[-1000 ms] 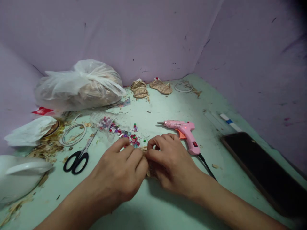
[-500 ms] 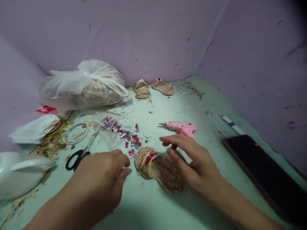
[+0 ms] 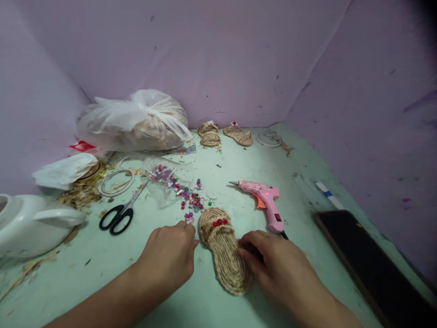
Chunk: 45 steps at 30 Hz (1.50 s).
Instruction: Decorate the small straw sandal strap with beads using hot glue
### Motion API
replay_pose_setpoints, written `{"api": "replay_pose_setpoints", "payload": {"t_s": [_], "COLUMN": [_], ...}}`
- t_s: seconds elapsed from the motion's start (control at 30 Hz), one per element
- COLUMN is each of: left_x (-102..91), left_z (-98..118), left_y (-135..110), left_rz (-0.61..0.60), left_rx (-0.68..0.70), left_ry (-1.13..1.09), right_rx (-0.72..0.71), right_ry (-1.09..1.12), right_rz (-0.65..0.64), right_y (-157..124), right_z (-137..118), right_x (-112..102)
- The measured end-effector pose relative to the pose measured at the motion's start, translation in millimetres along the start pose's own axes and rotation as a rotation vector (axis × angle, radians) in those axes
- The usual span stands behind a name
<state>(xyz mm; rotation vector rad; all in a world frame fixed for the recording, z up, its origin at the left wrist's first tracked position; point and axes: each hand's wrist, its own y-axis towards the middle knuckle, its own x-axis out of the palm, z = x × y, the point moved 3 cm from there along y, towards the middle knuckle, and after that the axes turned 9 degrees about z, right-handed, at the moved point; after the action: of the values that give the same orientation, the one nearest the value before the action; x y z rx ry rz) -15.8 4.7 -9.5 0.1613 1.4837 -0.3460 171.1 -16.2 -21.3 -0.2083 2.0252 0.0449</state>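
A small woven straw slipper (image 3: 228, 259) lies flat on the table, toe pointing away from me. Three red beads (image 3: 220, 222) sit in a row on its strap. My right hand (image 3: 273, 259) has its thumb and curled fingers at the slipper's right edge, pinching it. To the slipper's left, my left hand (image 3: 170, 250) is closed, with fingertips pressed together beside the loose beads (image 3: 193, 200); whatever it holds, if anything, is hidden. Beads spill from a clear plastic cup (image 3: 170, 180) lying on its side.
A pink glue gun (image 3: 262, 196) lies beyond my right hand, its light on. Black-handled scissors (image 3: 119, 216), a tape ring (image 3: 117, 183) and a white jug (image 3: 37, 225) are at left. A phone (image 3: 368, 264) lies right. Behind are a plastic bag (image 3: 136, 123) and two straw slippers (image 3: 239, 135).
The slipper has turned so that its heel points more toward me, and its beads now face up. My right hand has come down and closed at its edge; my left stays closed.
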Motion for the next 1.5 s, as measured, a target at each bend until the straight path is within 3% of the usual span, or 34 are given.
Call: {"api": "replay_pose_setpoints", "payload": {"t_s": [0.07, 0.2, 0.37, 0.53, 0.73, 0.87, 1.0, 1.13, 1.27, 1.4, 1.5], "left_x": [-3.9, -2.9, 3.9, -4.6, -19.6, -17.0, -8.0, -2.9, -0.5, 1.7, 1.5], "left_z": [0, 2, 2, -9, -21, -15, -6, -2, -12, -20, -22], "left_y": [4, 6, 5, 4, 6, 6, 4, 2, 3, 5, 6], "left_rz": [-0.056, -0.041, -0.024, -0.055, 0.104, 0.196, 0.211, 0.362, 0.527, 0.590, 0.565], "left_rx": [-0.048, -0.069, -0.079, -0.095, -0.146, -0.110, -0.107, -0.002, 0.023, 0.030, 0.014], "left_ry": [-0.050, -0.120, -0.192, -0.292, -0.346, -0.471, -0.637, -0.642, -0.616, -0.523, -0.464], "right_rx": [0.016, 0.043, 0.037, 0.017, 0.032, -0.007, 0.032, -0.025, -0.131, -0.250, -0.171], "right_ry": [-0.001, 0.017, 0.005, -0.018, 0.214, 0.365, 0.514, 0.483, 0.418, 0.382, 0.439], "right_rz": [-0.027, -0.053, -0.024, 0.020, 0.188, 0.346, 0.405, 0.421, 0.451, 0.511, 0.611], "right_y": [-1, -1, 0, 1, 1, -1, -2, -5, -6, -8, -11], "right_z": [2, 5, 9, 17, 19, 8, 0, -1, 2, 2, 4], "right_x": [-2, -3, -1, -2, -6, -6, -4, -4, -8, -14, -17]}}
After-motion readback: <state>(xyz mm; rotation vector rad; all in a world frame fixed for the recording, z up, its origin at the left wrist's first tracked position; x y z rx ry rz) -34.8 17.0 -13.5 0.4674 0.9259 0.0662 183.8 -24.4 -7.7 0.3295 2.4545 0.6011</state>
